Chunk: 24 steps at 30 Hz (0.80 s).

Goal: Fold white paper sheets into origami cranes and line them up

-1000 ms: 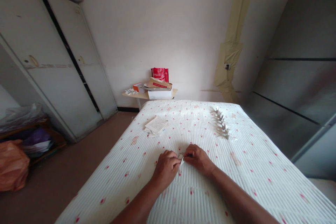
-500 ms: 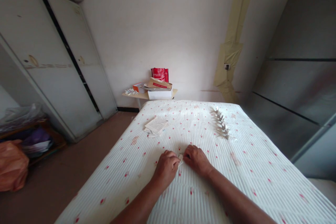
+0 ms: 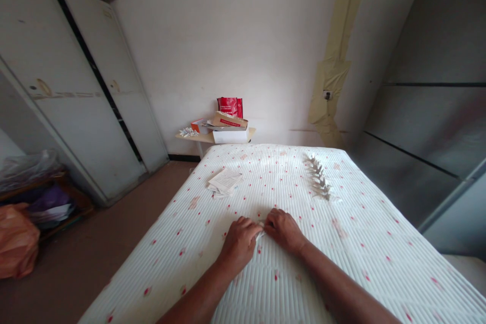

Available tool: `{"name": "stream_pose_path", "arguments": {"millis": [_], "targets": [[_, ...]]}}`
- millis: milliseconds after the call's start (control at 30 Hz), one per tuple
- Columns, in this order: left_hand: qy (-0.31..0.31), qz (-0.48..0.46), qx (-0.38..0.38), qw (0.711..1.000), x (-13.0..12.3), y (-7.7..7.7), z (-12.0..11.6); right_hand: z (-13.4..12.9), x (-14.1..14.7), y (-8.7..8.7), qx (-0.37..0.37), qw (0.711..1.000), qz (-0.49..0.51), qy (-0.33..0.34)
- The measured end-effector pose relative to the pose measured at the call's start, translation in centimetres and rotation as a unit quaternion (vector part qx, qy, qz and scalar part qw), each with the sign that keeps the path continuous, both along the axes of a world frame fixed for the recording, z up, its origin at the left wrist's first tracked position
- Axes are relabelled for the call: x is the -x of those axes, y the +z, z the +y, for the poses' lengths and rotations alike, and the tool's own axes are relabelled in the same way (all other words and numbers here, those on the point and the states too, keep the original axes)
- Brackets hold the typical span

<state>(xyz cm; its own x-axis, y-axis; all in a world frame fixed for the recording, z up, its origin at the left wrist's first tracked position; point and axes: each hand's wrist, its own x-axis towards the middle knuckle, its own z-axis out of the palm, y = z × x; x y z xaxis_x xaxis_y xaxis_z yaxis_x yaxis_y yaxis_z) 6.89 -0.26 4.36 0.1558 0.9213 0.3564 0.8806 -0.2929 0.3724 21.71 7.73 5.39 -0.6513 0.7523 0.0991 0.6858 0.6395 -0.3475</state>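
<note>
My left hand (image 3: 241,237) and my right hand (image 3: 283,229) rest close together on the bed. Between their fingertips is a small folded piece of paper (image 3: 260,233), mostly hidden by the fingers. Both hands are closed in a pinch on it. Beyond the left hand lies a loose stack of printed paper sheets (image 3: 225,181). Farther off on the right stands a row of several folded paper figures (image 3: 319,178), resembling cranes.
The bed has a white ribbed cover (image 3: 364,268) with red dots. Behind it a small table (image 3: 207,137) carries a white box (image 3: 230,136), a red bag (image 3: 230,106) and a pile of small white pieces (image 3: 188,132). A cabinet (image 3: 87,86) stands at the left.
The left thumb has pushed toward the right fingertips, over the folded paper, which shows less now. Both hands stay in nearly the same place. The paper stack and the figures are unmoved.
</note>
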Motion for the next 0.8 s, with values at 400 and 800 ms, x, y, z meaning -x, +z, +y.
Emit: {"name": "stream_pose_path", "arguments": {"millis": [400, 800], "targets": [[0.009, 0.065, 0.013, 0.998, 0.03, 0.35, 0.3, -0.28, 0.28, -0.06, -0.025, 0.999, -0.01, -0.017], [-0.082, 0.116, -0.021, 0.99, 0.18, -0.25, 0.56, -0.18, 0.24, -0.38, -0.017, 0.999, 0.005, -0.028]]}}
